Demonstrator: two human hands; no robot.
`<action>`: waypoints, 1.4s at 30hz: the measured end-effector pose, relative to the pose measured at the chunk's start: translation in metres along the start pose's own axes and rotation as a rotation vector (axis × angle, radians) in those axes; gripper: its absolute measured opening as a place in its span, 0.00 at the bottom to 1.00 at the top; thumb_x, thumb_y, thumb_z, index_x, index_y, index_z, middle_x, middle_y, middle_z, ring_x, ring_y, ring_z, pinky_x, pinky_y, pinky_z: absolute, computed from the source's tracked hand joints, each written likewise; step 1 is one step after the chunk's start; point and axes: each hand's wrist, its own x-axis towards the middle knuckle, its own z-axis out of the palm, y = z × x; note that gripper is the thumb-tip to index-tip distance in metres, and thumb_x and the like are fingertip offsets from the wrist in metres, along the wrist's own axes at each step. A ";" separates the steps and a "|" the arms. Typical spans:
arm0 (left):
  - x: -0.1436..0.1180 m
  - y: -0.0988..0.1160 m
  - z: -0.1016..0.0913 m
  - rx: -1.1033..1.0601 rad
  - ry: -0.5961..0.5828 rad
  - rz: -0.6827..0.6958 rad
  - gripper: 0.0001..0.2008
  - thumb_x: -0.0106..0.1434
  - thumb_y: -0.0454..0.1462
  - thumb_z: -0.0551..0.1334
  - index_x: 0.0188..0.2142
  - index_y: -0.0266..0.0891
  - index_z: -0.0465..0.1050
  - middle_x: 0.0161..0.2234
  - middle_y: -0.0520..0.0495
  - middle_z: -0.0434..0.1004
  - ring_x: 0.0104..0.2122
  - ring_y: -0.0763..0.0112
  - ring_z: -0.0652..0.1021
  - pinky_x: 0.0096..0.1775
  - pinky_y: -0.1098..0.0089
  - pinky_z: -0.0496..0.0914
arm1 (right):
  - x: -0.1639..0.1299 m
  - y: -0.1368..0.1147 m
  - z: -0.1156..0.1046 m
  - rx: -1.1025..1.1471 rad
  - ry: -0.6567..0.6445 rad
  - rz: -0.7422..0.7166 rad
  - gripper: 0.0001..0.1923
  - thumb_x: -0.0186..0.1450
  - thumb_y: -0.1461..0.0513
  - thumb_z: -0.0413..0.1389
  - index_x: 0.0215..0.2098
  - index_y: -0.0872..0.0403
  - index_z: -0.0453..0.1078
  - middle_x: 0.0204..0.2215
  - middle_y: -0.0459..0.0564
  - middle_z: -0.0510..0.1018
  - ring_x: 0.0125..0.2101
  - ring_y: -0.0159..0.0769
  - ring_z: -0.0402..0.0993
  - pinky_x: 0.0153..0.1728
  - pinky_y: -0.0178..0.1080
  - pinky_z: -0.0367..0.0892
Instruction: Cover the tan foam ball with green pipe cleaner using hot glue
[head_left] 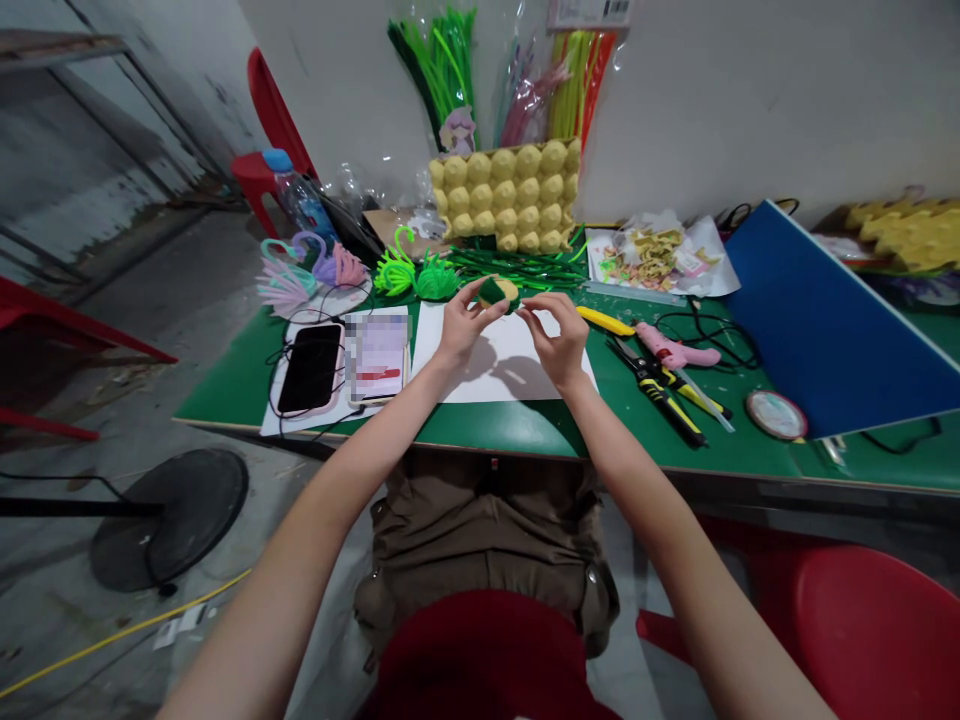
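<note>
Above a sheet of white paper (517,370), my left hand (466,322) grips a small rounded piece (501,292), pale yellow with dark green fuzzy parts like pipe cleaner. The fingers of my right hand (556,335) are pinched together at the right edge of that piece; whatever lies between the fingertips is too small to make out. Just behind the hands lie dark green pipe cleaners (525,265). Two bright green looped pipe-cleaner figures (436,277) stand to the left of the piece.
A pink glue gun (671,348), black-and-yellow pliers (660,395) and a yellow cutter (606,321) lie at right, near a leaning blue board (840,320). Phones (311,368) with cables lie left. A yellow egg tray (510,195) and a water bottle (296,200) stand behind.
</note>
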 end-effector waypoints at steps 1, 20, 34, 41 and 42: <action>0.000 -0.001 0.000 -0.003 -0.015 0.022 0.24 0.43 0.33 0.79 0.41 0.43 0.79 0.41 0.52 0.83 0.47 0.68 0.81 0.50 0.73 0.72 | 0.000 -0.001 0.000 -0.011 0.006 -0.012 0.13 0.72 0.51 0.56 0.39 0.50 0.76 0.34 0.52 0.81 0.37 0.41 0.78 0.42 0.46 0.75; -0.014 0.006 -0.001 0.203 -0.053 0.118 0.30 0.44 0.31 0.78 0.48 0.46 0.79 0.54 0.46 0.75 0.66 0.58 0.68 0.53 0.75 0.72 | 0.003 0.002 -0.008 0.000 -0.066 -0.065 0.09 0.72 0.58 0.54 0.40 0.50 0.76 0.34 0.52 0.80 0.36 0.40 0.78 0.39 0.44 0.75; -0.011 -0.001 -0.006 0.382 -0.068 0.328 0.29 0.41 0.28 0.78 0.45 0.44 0.80 0.48 0.49 0.76 0.59 0.63 0.72 0.51 0.74 0.70 | -0.001 0.002 -0.006 -0.018 -0.072 -0.086 0.11 0.72 0.58 0.55 0.39 0.50 0.79 0.34 0.53 0.81 0.35 0.39 0.78 0.37 0.44 0.75; 0.013 -0.024 -0.021 0.585 -0.159 0.580 0.34 0.45 0.42 0.79 0.52 0.41 0.76 0.51 0.44 0.78 0.52 0.60 0.78 0.49 0.67 0.74 | 0.001 0.001 -0.006 0.015 -0.086 -0.074 0.13 0.73 0.56 0.53 0.41 0.50 0.79 0.35 0.53 0.80 0.37 0.39 0.78 0.41 0.44 0.75; 0.016 -0.026 -0.022 0.556 -0.182 0.560 0.36 0.45 0.45 0.79 0.53 0.41 0.75 0.52 0.43 0.78 0.52 0.60 0.79 0.49 0.67 0.74 | 0.003 0.000 -0.008 0.034 -0.056 -0.056 0.14 0.74 0.55 0.53 0.41 0.50 0.79 0.35 0.53 0.80 0.38 0.40 0.79 0.42 0.44 0.75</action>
